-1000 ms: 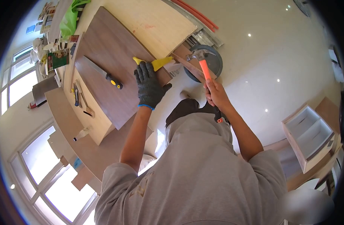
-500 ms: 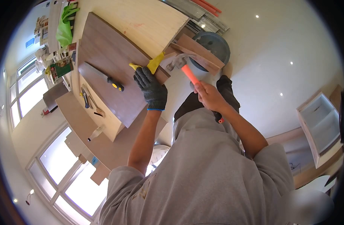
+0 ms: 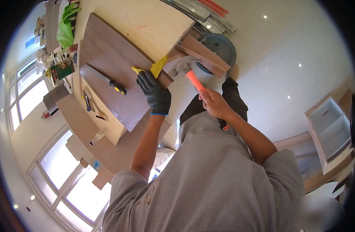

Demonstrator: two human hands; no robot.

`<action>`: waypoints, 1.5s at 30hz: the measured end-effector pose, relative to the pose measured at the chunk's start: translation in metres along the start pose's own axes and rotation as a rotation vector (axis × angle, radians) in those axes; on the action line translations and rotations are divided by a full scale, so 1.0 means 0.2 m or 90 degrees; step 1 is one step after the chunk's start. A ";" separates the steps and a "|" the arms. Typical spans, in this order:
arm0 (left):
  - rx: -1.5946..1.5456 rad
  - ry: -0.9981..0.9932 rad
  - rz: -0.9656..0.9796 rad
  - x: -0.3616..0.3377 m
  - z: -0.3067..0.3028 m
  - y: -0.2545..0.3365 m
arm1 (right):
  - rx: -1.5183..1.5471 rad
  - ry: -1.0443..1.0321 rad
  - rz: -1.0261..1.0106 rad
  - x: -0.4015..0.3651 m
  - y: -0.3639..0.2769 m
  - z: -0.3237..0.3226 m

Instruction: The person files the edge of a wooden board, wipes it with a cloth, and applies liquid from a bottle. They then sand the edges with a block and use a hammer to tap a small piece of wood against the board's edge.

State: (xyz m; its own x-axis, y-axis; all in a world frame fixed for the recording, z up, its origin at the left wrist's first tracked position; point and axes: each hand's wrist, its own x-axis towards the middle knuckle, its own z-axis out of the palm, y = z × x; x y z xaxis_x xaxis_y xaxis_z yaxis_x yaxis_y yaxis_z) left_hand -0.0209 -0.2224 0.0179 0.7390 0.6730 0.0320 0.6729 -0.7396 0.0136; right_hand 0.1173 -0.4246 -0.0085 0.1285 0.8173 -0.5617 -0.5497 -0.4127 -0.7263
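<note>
My right hand (image 3: 216,103) is bare and wrapped round the orange handle of a claw hammer (image 3: 195,80). The hammer's metal head is motion-blurred and hangs near the corner of a brown panel (image 3: 108,46). A dark knitted glove with a blue cuff covers my left hand (image 3: 156,92). Its fingers press on a thin yellow piece (image 3: 159,67) with pointed ends, at the panel's edge; the middle of the piece is hidden under the fingers. On the panel, left of the glove, lies a handsaw (image 3: 104,79) with a black and yellow handle.
A pale wooden board (image 3: 142,23) lies beyond the panel. On a lower pale board rest a utility knife (image 3: 87,102) and a brush (image 3: 97,137). A grey round tub (image 3: 220,48) stands on the floor behind wood strips. At right sits an open wooden drawer box (image 3: 328,127).
My right hand and the hammer have shifted slightly, and the hammer's head is now more blurred. My left hand stays on the yellow piece; the whole view has moved a little left.
</note>
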 end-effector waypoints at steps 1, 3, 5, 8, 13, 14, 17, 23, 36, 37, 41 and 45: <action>-0.008 0.000 -0.001 0.00 -0.01 0.00 | 0.031 0.016 0.016 -0.02 -0.03 0.02; 0.000 0.007 0.000 0.00 0.00 -0.02 | 0.020 0.016 0.012 -0.01 -0.03 0.01; 0.005 0.003 0.002 -0.01 0.02 -0.02 | -0.064 -0.013 -0.024 0.01 0.03 -0.01; 0.009 0.003 0.002 -0.01 0.01 -0.03 | 0.128 -0.004 0.093 0.01 -0.06 -0.04; 0.006 0.010 -0.012 -0.01 0.02 -0.02 | -0.012 -0.013 -0.036 0.08 -0.09 -0.02; 0.005 0.010 -0.001 -0.01 0.02 -0.02 | 0.030 -0.007 -0.011 0.09 -0.13 -0.03; 0.006 0.007 0.011 -0.02 0.02 -0.05 | 0.088 -0.007 0.042 0.13 -0.09 -0.01; -0.002 0.009 0.010 -0.02 0.01 -0.04 | 0.150 -0.019 -0.021 0.14 -0.07 0.04; -0.035 -0.010 0.085 -0.06 -0.07 0.03 | 0.074 0.045 -0.053 0.09 -0.17 -0.21; -0.041 -0.006 0.085 -0.06 -0.09 0.04 | 0.082 0.041 -0.057 0.07 -0.19 -0.21; -0.021 0.005 0.086 -0.08 -0.05 0.01 | 0.156 0.063 -0.076 0.03 -0.16 -0.04; 0.045 0.067 0.100 -0.11 0.09 -0.03 | 0.126 -0.017 -0.003 0.08 -0.02 0.05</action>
State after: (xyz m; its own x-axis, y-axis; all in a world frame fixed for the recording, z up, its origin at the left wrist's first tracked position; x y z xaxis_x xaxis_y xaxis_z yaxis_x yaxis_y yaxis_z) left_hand -0.0403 -0.2315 -0.0007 0.8299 0.5420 0.1323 0.5532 -0.8301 -0.0696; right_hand 0.1139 -0.4058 -0.0106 0.1113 0.8304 -0.5459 -0.7009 -0.3238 -0.6355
